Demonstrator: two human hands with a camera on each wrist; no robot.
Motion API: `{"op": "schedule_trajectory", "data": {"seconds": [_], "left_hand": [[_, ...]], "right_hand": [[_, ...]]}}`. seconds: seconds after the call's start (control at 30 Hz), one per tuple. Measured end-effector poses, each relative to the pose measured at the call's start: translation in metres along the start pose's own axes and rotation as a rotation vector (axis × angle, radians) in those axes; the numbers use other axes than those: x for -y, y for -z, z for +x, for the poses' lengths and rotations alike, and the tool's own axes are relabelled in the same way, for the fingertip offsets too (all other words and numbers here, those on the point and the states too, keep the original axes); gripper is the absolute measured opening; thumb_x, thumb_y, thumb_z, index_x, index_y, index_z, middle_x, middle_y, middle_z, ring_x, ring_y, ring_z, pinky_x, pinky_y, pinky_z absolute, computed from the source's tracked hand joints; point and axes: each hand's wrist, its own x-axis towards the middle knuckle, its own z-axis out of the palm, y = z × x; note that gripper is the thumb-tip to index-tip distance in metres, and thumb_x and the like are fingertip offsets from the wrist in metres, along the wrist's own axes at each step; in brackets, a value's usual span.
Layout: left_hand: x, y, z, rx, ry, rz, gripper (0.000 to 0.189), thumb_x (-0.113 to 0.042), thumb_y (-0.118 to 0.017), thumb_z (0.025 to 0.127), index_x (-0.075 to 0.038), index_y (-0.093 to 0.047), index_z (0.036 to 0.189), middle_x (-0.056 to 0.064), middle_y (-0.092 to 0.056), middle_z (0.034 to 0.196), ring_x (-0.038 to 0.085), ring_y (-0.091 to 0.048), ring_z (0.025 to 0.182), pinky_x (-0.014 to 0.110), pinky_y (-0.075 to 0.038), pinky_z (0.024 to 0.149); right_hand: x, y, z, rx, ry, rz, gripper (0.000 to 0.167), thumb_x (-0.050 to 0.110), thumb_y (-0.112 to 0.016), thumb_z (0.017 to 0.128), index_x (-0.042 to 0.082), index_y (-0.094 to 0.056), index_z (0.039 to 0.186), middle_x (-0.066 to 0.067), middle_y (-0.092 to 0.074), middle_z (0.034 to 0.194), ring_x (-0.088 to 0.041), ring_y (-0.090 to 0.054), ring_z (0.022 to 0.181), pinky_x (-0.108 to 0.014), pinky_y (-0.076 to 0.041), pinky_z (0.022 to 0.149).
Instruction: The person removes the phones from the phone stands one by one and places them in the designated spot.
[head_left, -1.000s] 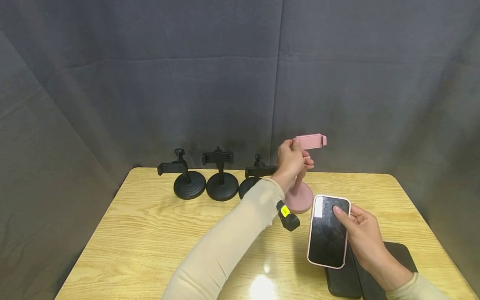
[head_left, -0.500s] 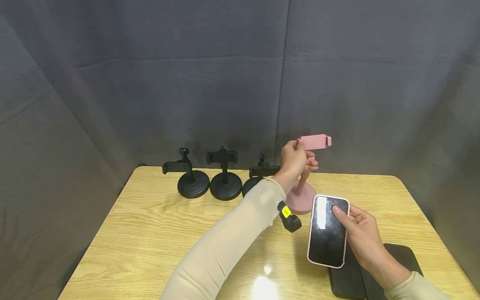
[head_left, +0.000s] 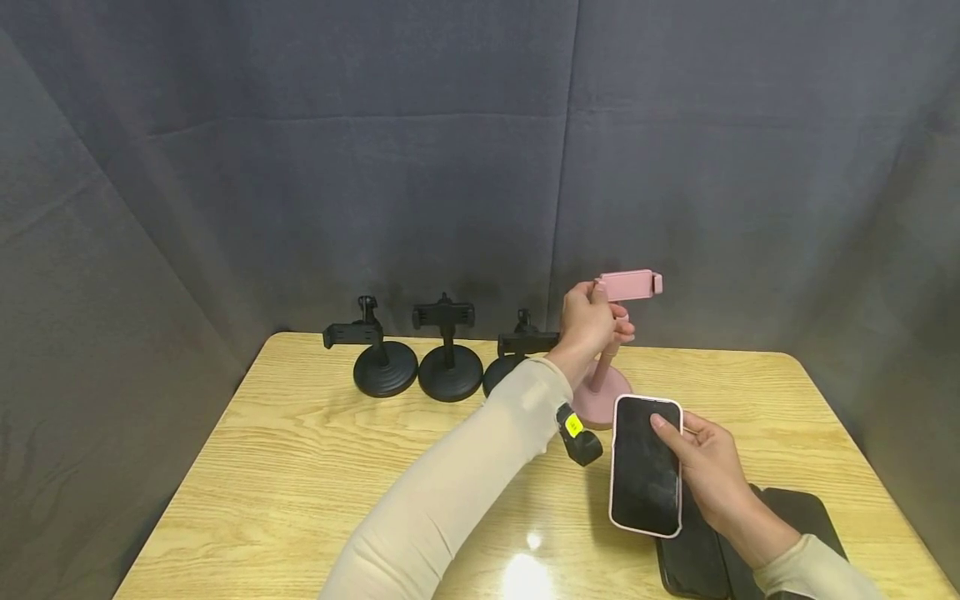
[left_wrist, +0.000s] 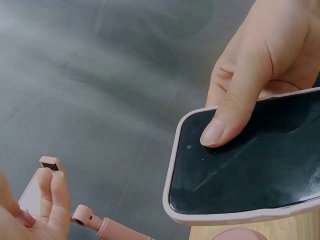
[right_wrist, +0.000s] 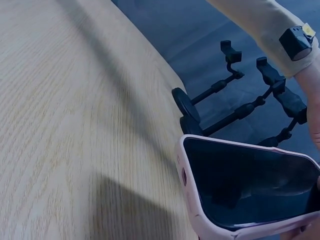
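At the back right of the table stands a pink phone stand [head_left: 602, 398] with a round base. My left hand [head_left: 588, 321] grips its clamp [head_left: 628, 285] at the left end, with the thumb on the front; the left wrist view shows those fingers [left_wrist: 59, 197] near one clamp end. In my right hand [head_left: 712, 467] is a smartphone [head_left: 645, 475] in a pale pink case, held upright above the table with the thumb on its dark screen. The phone is apart from the stand, in front of its base.
Three black phone stands, left [head_left: 386, 368], middle [head_left: 450, 372] and right [head_left: 504, 367], line the back; my left forearm partly covers the right one. Dark flat phones or tablets [head_left: 806, 521] lie under my right wrist. A grey curtain [head_left: 480, 167] hangs behind the table [head_left: 300, 483].
The phone in my right hand has moved slightly left and its screen has lost the white reflection. My left hand keeps its grip on the stand's clamp. The head view has shifted a little.
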Motion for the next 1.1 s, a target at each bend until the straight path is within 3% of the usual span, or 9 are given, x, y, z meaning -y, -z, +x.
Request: {"op": "schedule_trajectory", "data": {"seconds": [0.07,0.23,0.43,0.7,0.87,1.1], "left_hand": [[0.000,0.000,-0.001,0.000,-0.002,-0.003,0.033,-0.026,-0.041,0.111,-0.006,-0.053,0.134,0.003,-0.063,0.076,0.012,-0.063,0.057,0.045,-0.064,0.078],[0.001,-0.001,0.000,-0.007,-0.013,-0.005,0.033,-0.025,-0.043,0.110,-0.005,-0.053,0.135,0.003,-0.062,0.076,0.011,-0.064,0.057,0.045,-0.064,0.078],[0.001,-0.002,0.001,-0.008,-0.037,-0.002,0.032,-0.024,-0.042,0.110,-0.004,-0.053,0.133,0.004,-0.063,0.076,0.010,-0.062,0.055,0.029,-0.062,0.061],[0.000,-0.004,-0.001,-0.030,-0.012,0.026,0.034,-0.023,-0.043,0.110,-0.005,-0.052,0.138,0.001,-0.062,0.073,0.010,-0.062,0.054,0.023,-0.052,0.049],[0.001,-0.005,-0.002,-0.026,-0.020,0.033,0.032,-0.024,-0.043,0.110,-0.006,-0.054,0.134,0.001,-0.062,0.074,0.010,-0.062,0.054,0.030,-0.057,0.057],[0.002,-0.006,-0.002,-0.024,-0.038,0.044,0.031,-0.025,-0.043,0.110,-0.005,-0.055,0.131,0.003,-0.064,0.076,0.009,-0.063,0.054,0.030,-0.061,0.061]], "right_hand": [[-0.001,0.000,0.000,-0.001,-0.001,-0.007,0.031,0.027,-0.058,0.104,0.006,-0.054,0.128,0.010,-0.079,0.093,-0.007,-0.077,0.085,-0.026,-0.063,0.072],[-0.003,0.000,0.000,0.001,-0.019,-0.002,0.020,0.027,-0.059,0.104,0.014,-0.060,0.120,0.009,-0.080,0.091,-0.009,-0.077,0.082,-0.028,-0.063,0.070],[-0.006,0.000,0.000,0.002,-0.049,0.001,0.018,0.028,-0.059,0.104,0.016,-0.062,0.118,0.007,-0.080,0.090,-0.011,-0.077,0.080,-0.031,-0.064,0.069],[-0.011,-0.001,0.001,0.012,-0.091,-0.019,0.030,0.028,-0.059,0.104,0.008,-0.057,0.125,0.006,-0.080,0.089,-0.014,-0.078,0.078,-0.033,-0.064,0.067],[-0.017,-0.002,0.001,0.014,-0.098,-0.034,0.034,0.028,-0.059,0.104,0.002,-0.057,0.126,0.004,-0.080,0.087,-0.015,-0.078,0.077,-0.036,-0.064,0.066],[-0.023,-0.001,0.005,-0.010,-0.116,-0.089,0.046,0.029,-0.059,0.104,-0.007,-0.053,0.133,0.006,-0.079,0.085,-0.015,-0.078,0.076,-0.037,-0.064,0.066]]}}
